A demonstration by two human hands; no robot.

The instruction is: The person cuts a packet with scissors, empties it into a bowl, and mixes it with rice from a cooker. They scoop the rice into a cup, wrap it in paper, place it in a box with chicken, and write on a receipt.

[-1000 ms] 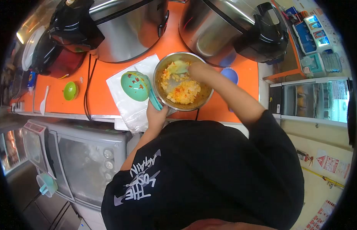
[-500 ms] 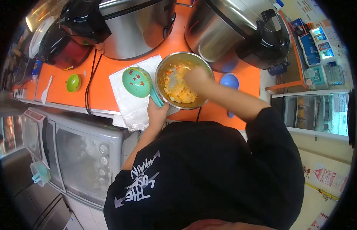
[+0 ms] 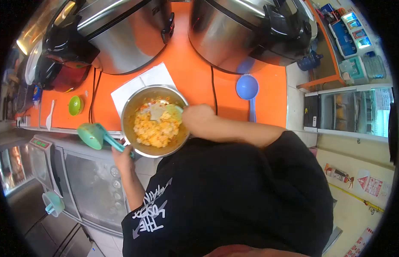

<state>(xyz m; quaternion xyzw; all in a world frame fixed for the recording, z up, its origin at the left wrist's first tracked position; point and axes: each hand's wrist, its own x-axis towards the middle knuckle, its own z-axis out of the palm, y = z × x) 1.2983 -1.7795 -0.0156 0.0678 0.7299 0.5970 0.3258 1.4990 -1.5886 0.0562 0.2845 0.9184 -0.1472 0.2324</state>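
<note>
A steel mixing bowl (image 3: 132, 147) of orange-yellow rice (image 3: 159, 128) with reddish bits is near the counter's front edge. My left hand (image 3: 123, 157) is closed around the handle of a turquoise scoop (image 3: 91, 135) and rests against the bowl's lower left side. The scoop's cup juts out left, past the counter edge. At the bowl's right rim, my right hand (image 3: 199, 118) is closed on a pale green utensil (image 3: 177, 112) that reaches into the rice. The hand hides most of this utensil, so its exact kind does not show.
Two big steel rice cookers (image 3: 126, 38) (image 3: 225, 38) stand at the back of the orange counter (image 3: 186, 81). A blue ladle (image 3: 247, 88) lies on the right; white paper (image 3: 156, 77) is behind the bowl. A green cup (image 3: 76, 105) and white paddle (image 3: 50, 115) sit left, near black cables.
The bowl has moved left and toward me, over the white paper's front part. The turquoise scoop has swung left and down with my left hand. My right hand has shifted to the bowl's right rim.
</note>
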